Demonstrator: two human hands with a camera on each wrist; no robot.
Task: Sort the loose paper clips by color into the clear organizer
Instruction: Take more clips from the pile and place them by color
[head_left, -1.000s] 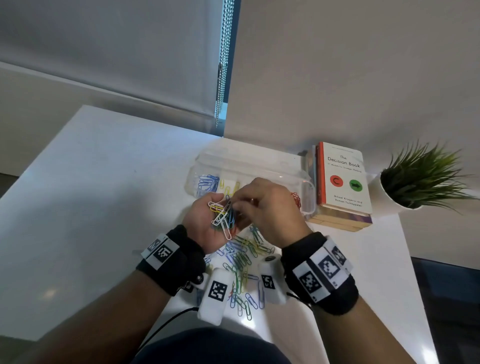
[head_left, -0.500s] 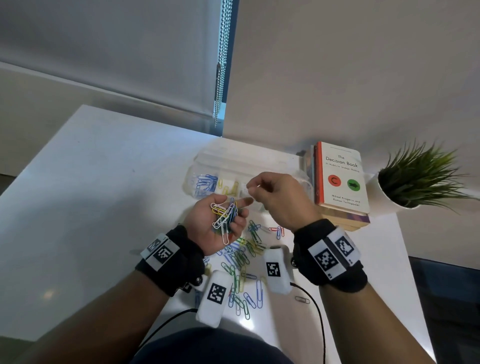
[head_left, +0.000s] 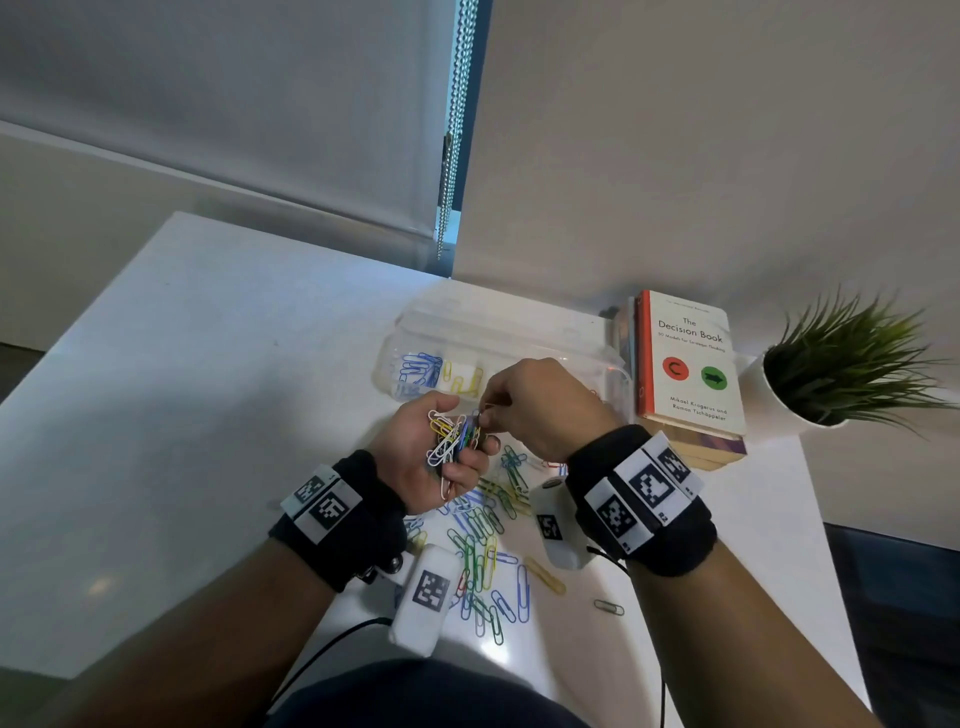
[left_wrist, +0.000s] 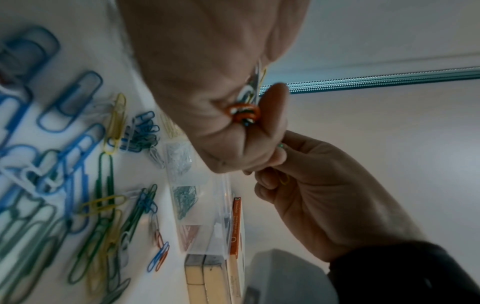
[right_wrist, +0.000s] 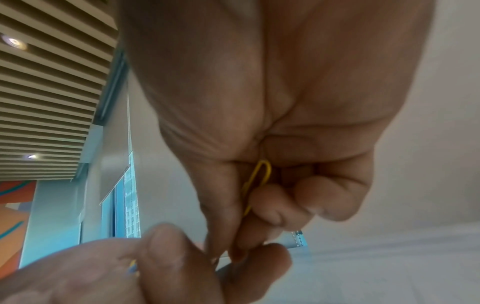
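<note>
My left hand (head_left: 441, 457) is cupped palm up above the table and grips a bunch of mixed paper clips (head_left: 451, 436), white, yellow, blue and green. An orange clip (left_wrist: 242, 114) shows between its fingers in the left wrist view. My right hand (head_left: 540, 405) reaches into the bunch with pinched fingertips and keeps a yellow clip (right_wrist: 257, 181) tucked under its curled fingers. The clear organizer (head_left: 498, 343) lies behind the hands, with blue clips (head_left: 418, 369) and yellow clips (head_left: 465, 379) in its left compartments. Loose clips (head_left: 488, 551) of several colors lie spread on the table below the hands.
A stack of books (head_left: 685, 369) stands right of the organizer, and a potted plant (head_left: 841, 374) right of that. A single clip (head_left: 609, 607) lies apart near the right forearm. The white table (head_left: 197, 395) stretches to the left. A blind chain (head_left: 452, 135) hangs at the back.
My right hand had drawn away toward the organizer half a second ago and has come back down to the bunch in my left hand. The left hand stays in place.
</note>
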